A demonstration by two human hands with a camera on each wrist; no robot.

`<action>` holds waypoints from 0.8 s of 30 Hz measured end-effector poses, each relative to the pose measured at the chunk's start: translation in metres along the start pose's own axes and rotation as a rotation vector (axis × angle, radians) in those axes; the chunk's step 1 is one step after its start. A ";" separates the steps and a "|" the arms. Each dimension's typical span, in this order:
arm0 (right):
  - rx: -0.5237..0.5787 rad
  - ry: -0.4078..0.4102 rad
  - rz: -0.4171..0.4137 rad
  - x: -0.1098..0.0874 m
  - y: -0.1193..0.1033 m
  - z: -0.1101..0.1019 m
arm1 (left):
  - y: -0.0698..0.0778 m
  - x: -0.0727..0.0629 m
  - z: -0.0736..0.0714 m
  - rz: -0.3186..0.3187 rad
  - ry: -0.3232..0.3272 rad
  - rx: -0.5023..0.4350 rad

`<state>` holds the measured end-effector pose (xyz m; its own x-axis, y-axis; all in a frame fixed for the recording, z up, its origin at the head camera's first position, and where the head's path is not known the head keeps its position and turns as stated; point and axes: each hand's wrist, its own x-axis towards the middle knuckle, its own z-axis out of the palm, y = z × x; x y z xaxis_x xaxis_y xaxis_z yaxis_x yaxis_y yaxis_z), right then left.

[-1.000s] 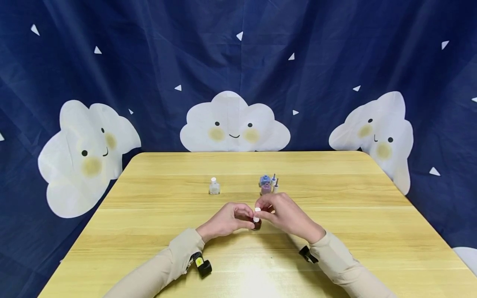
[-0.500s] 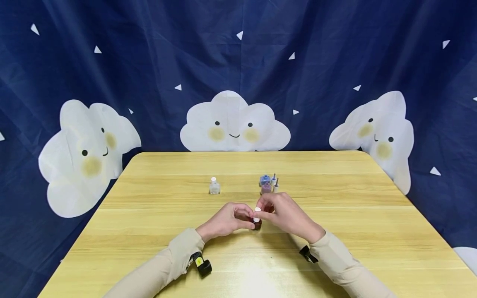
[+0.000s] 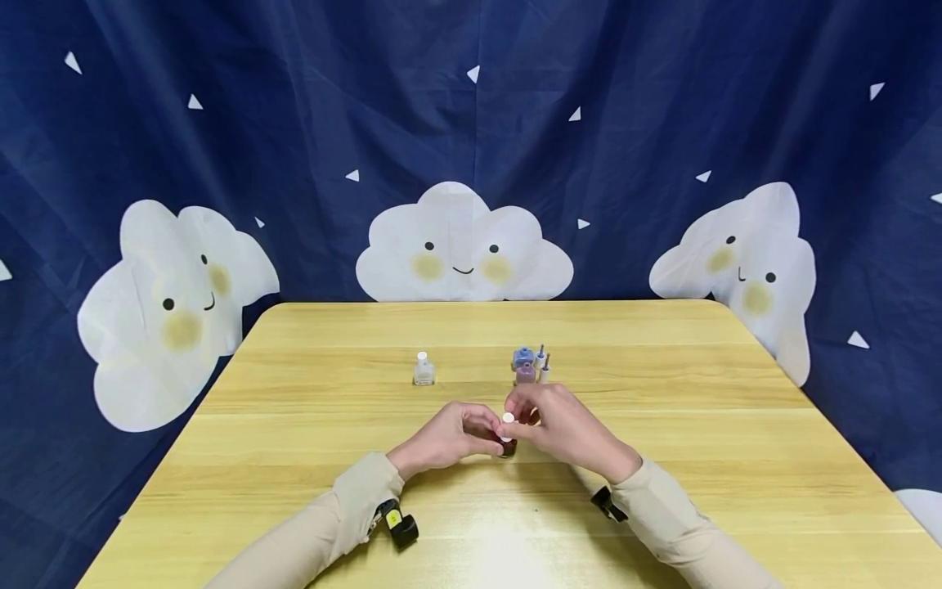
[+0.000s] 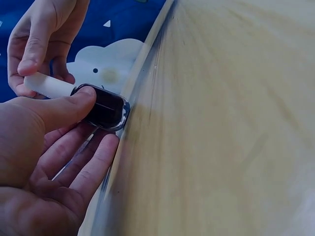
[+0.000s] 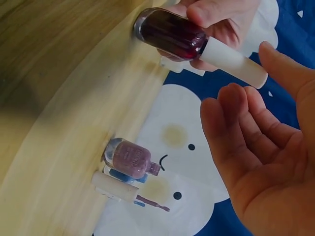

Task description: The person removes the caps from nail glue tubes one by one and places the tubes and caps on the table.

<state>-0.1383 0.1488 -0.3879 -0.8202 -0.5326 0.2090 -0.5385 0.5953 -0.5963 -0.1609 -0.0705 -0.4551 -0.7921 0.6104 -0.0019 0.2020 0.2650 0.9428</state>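
Observation:
A dark red nail polish bottle (image 3: 508,449) stands upright on the table, its white cap (image 5: 231,61) seated on the neck. My left hand (image 3: 445,438) pinches the bottle's body from the left, the thumb (image 4: 83,98) lying across the glass in the left wrist view. From the other side my right hand (image 3: 562,425) holds the top of the cap between thumb and fingers. In the right wrist view the fingertips (image 5: 232,96) meet the cap only near its end. The far side of this grip is partly hidden.
Behind my right hand, a blue bottle (image 3: 523,357) and a purple bottle (image 3: 526,374) stand uncapped beside two white brush caps (image 3: 545,374), brushes pointing up. A clear bottle with a white cap (image 3: 423,373) stands farther left. A dark blue cloud-print curtain (image 3: 316,106) hangs behind the table.
The right thumb and fingers have shifted slightly around the white cap. Left hand and bottle stay where they were.

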 end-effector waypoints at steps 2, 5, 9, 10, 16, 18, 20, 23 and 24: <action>0.011 0.006 0.014 0.000 0.000 0.001 | 0.000 0.000 0.000 -0.003 0.003 0.004; 0.003 0.018 0.016 0.000 0.001 0.002 | 0.001 -0.001 0.000 -0.007 0.008 0.009; -0.021 0.026 -0.009 0.001 0.000 0.002 | 0.001 -0.001 0.000 -0.011 0.005 0.000; -0.029 0.025 -0.018 0.001 -0.001 0.001 | 0.001 0.000 0.000 -0.010 0.003 -0.004; -0.045 -0.002 -0.046 0.000 -0.002 -0.001 | -0.001 0.001 0.000 -0.002 0.001 -0.012; -0.027 -0.012 -0.032 0.000 -0.002 -0.001 | -0.001 0.001 0.000 -0.004 0.001 -0.007; -0.010 -0.016 -0.016 0.000 -0.001 -0.001 | -0.001 0.001 0.000 -0.002 0.000 -0.004; 0.000 -0.012 -0.001 0.000 0.000 0.000 | -0.001 0.001 0.000 0.001 -0.002 -0.001; -0.003 -0.009 -0.002 0.000 0.000 0.000 | -0.001 0.001 0.000 0.002 -0.002 0.000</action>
<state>-0.1384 0.1488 -0.3882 -0.8174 -0.5389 0.2035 -0.5407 0.5961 -0.5936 -0.1616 -0.0698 -0.4559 -0.7905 0.6125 -0.0009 0.2037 0.2643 0.9427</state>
